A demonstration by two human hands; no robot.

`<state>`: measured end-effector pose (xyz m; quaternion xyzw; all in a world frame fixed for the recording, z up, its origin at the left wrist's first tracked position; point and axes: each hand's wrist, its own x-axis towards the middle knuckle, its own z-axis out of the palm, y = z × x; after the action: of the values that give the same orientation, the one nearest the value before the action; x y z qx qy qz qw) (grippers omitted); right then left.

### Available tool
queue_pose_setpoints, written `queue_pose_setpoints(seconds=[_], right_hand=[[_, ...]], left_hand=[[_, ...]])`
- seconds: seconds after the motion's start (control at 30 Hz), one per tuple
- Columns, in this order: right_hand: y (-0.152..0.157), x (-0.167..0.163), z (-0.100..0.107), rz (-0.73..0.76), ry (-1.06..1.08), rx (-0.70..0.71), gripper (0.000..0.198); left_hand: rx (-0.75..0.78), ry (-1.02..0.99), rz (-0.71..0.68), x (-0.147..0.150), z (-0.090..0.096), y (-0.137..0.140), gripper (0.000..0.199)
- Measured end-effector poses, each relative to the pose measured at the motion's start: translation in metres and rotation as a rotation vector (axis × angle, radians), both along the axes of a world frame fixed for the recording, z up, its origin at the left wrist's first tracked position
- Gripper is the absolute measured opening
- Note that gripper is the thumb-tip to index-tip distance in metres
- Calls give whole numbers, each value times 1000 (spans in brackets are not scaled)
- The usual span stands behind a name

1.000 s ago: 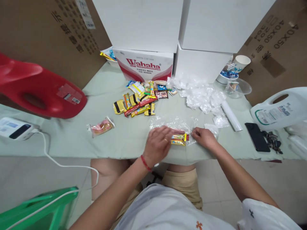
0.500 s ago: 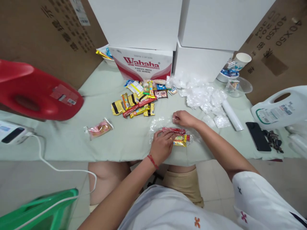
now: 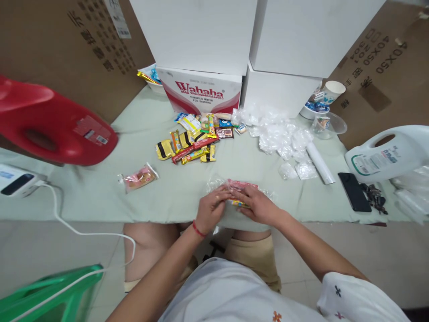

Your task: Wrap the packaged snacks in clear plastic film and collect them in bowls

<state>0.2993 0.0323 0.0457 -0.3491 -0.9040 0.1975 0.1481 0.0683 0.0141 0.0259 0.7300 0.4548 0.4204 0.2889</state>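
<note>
- Action at the near edge of the table, draped in pale green cloth [image 3: 182, 192]: left hand [image 3: 212, 206], with a thin red cord bracelet [image 3: 199, 229] at its wrist, lies palm down over the left part of some wrapped snacks, fingers bent inward.
- Right hand [image 3: 259, 205] covers the other side, also palm down, its fingertips meeting the left hand's near the middle!
- Is either one gripping? Cannot tell; the hands hide where their undersides touch the wrapping.
- Under them, on the cloth: a red-wrapped snack stick [image 3: 244, 184] along the far side, a flash of yellow printed wrapper [image 3: 239, 203] on the near side, and crinkled clear plastic film [image 3: 214, 183] poking out at both ends.
- Beyond, a jumbled heap of colourful snack packets [image 3: 194, 139], one long red stick slanting across it.
- Over to the left, well apart from the heap, a pink-and-brown snack in a clear wrapper [image 3: 139, 178].
- Right side: a pile of crinkled clear plastic packets [image 3: 278, 134], a white cylindrical roll [image 3: 320, 163] beside it, then a black phone [image 3: 354, 191].
- At the back, a white carton with red Wahaha lettering [image 3: 204, 91]; a big red plastic jug [image 3: 56, 125] guards the left, a white plastic jug [image 3: 378, 152] the right.
</note>
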Motion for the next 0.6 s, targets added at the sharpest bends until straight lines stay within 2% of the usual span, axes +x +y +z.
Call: queue_pose_setpoints(seconds=[0.1, 0.17, 0.2, 0.23, 0.3, 0.43, 0.53, 0.6], right_hand=[[-11, -3, -13, -61, -41, 137, 49], [-17, -6, -20, -105, -39, 209, 45], [-20, -7, -22, -120, -38, 236, 44], [-21, -8, -24, -132, -41, 255, 44], [-24, -9, -26, -150, -53, 273, 43], [-26, -9, -25, -166, -57, 264, 41], [-26, -10, -23, -178, -58, 236, 43], [-26, -12, -24, -195, -53, 224, 43]], left_hand=[[-84, -157, 474, -28, -1, 4, 30], [-186, -56, 738, -37, 1, 14, 36], [-259, 36, 801, -37, 4, 20, 40], [-337, 135, 812, -35, 7, 27, 45], [-449, 316, 739, -23, 15, 38, 48], [-498, 546, 555, -3, 32, 52, 35], [-501, 458, 444, -2, 41, 52, 17], [-428, 358, 401, 4, 45, 46, 16]])
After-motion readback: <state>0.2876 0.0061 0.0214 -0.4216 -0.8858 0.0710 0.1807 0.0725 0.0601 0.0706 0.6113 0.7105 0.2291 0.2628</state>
